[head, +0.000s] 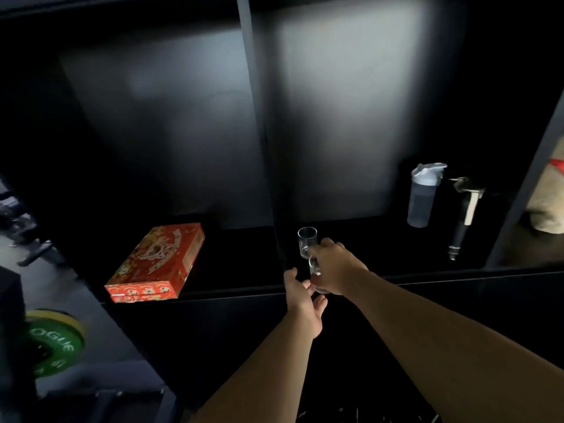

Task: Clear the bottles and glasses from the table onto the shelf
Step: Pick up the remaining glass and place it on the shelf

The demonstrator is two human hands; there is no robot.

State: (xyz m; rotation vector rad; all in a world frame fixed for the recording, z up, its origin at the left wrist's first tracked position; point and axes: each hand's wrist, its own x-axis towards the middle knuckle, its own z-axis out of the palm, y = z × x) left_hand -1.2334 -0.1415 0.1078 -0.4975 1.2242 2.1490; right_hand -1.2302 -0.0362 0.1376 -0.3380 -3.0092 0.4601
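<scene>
- Right hand (334,265) grips a clear glass (316,274) at the shelf's (427,274) front edge.
- Left hand (305,303), loosely curled, touches that glass's base; grip uncertain.
- Second glass (307,242) stands upright just behind.
- Shaker bottle (424,195) stands far right.

A clear glass (307,242) stands upright on the dark shelf (381,264) — a second clear glass (316,274) sits just in front, partly hidden; a grey shaker bottle (424,195) stands upright farther right.

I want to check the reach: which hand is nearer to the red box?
Left. The left hand is just right of the red box; the right hand, holding a glass, is farther right.
</scene>
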